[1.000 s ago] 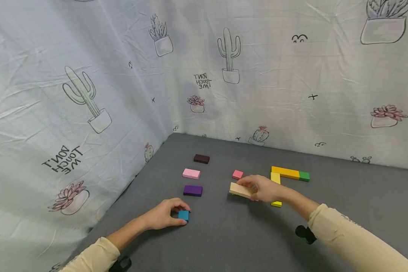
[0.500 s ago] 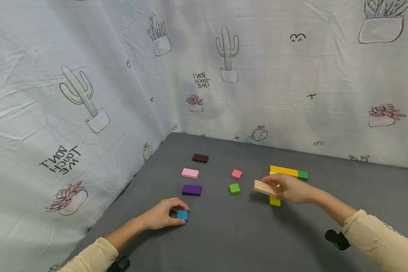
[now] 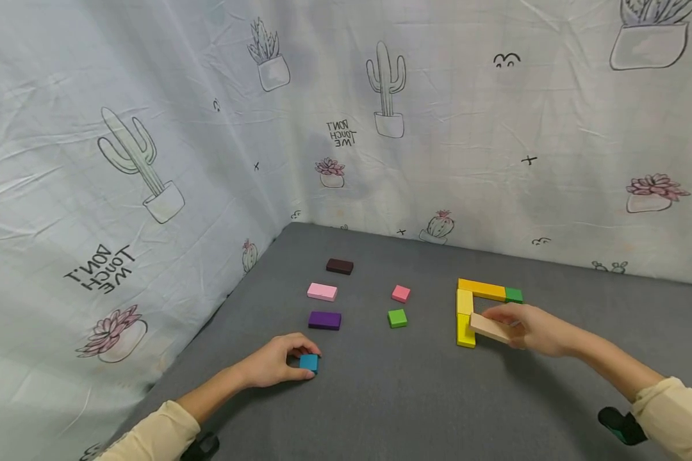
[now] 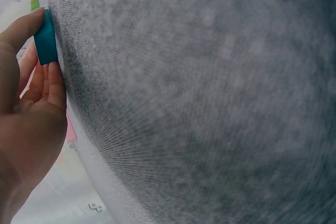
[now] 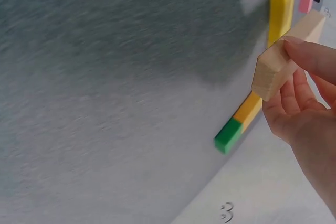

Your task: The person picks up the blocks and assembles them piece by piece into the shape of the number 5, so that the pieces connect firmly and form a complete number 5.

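Observation:
My left hand [image 3: 272,363] pinches a small blue block [image 3: 308,362] on the grey table between thumb and fingers; the left wrist view shows the same blue block [image 4: 46,39] from the side. My right hand [image 3: 544,330] grips a long natural-wood block [image 3: 492,328] above the table, just right of the yellow blocks. In the right wrist view the wooden block [image 5: 286,56] is held by thumb and fingers. Beneath and beside it run a bright yellow block [image 3: 466,331], a paler yellow block [image 3: 464,301], an orange-yellow block [image 3: 482,289] and a dark green block [image 3: 513,295], joined in a corner shape.
On the left lie a dark brown block [image 3: 339,266], a pink block [image 3: 321,292] and a purple block [image 3: 325,320]. A coral-red block [image 3: 400,293] and a light green block [image 3: 397,318] lie mid-table. A patterned white cloth [image 3: 467,128] hangs behind the table.
My right hand has carried the wooden block rightward, from over the light green block, across the yellow blocks, to their right side. My left hand stays on the blue block.

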The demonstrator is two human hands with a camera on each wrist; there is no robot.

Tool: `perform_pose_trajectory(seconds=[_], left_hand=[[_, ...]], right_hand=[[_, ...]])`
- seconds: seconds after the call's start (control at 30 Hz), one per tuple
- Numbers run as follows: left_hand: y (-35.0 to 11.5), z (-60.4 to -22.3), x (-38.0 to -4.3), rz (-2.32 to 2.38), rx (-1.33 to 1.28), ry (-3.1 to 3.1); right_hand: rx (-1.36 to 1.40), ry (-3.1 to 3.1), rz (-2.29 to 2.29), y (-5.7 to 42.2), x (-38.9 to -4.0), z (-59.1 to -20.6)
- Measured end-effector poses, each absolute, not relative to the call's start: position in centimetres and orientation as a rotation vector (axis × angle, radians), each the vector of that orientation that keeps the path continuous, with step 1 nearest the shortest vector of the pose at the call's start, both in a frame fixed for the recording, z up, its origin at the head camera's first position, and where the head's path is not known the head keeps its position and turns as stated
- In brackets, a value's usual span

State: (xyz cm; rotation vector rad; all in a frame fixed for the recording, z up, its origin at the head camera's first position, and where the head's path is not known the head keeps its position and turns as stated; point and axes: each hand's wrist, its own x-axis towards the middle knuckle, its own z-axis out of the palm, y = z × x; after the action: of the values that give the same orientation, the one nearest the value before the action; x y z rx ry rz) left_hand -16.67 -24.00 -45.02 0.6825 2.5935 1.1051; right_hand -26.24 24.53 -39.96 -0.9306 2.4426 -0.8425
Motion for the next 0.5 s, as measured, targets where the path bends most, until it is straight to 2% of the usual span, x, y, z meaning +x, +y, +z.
perform_pose_trajectory(seconds=[0.5], left_hand=[[-24.1, -45.1, -16.7, 1.087, 0.677, 2.600]], right_hand=[[-0.992, 2.431, -0.757, 26.5, -25.9, -41.8]])
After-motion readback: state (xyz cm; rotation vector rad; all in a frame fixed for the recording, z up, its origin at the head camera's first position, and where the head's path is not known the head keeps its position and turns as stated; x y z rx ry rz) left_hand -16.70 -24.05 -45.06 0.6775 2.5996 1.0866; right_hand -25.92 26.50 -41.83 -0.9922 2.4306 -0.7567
